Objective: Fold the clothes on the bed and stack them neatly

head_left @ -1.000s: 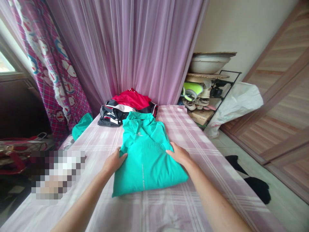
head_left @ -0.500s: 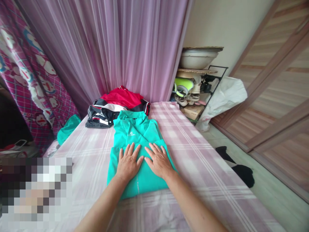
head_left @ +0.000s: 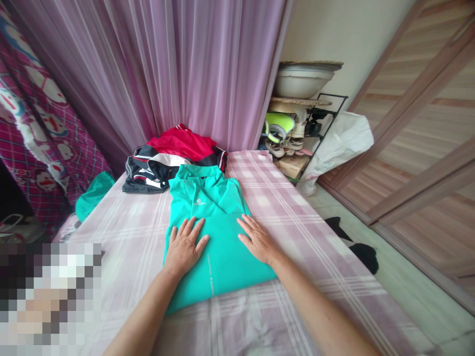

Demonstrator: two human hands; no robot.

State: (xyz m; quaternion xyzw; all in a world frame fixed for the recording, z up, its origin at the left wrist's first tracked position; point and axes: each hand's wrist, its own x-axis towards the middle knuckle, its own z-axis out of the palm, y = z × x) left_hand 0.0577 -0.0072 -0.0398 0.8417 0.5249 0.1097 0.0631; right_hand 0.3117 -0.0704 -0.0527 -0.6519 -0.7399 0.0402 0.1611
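A folded teal jacket (head_left: 222,262) lies in front of me, its collar at the far end and a small white logo on the chest. Its lower part is folded up over the body and bears a thin line of pale print. My left hand (head_left: 185,247) rests flat on the left side of that folded part, fingers spread. On the right edge of the same part lies my right hand (head_left: 258,240), open with the fingers stretched forward. Just past the collar sits a heap of red, black and white clothes (head_left: 181,143).
The jacket lies on a pink plaid sheet (head_left: 297,267). A purple curtain (head_left: 208,74) hangs behind. At back right stands a rack (head_left: 330,118) with shoes and a basin (head_left: 304,79), beside a white sack (head_left: 341,138). A black item (head_left: 363,254) is on the floor.
My hands have slid apart over the jacket, the left one leftward and the right one toward its right edge. The folded part looks flatter and more spread. The view has shifted slightly.
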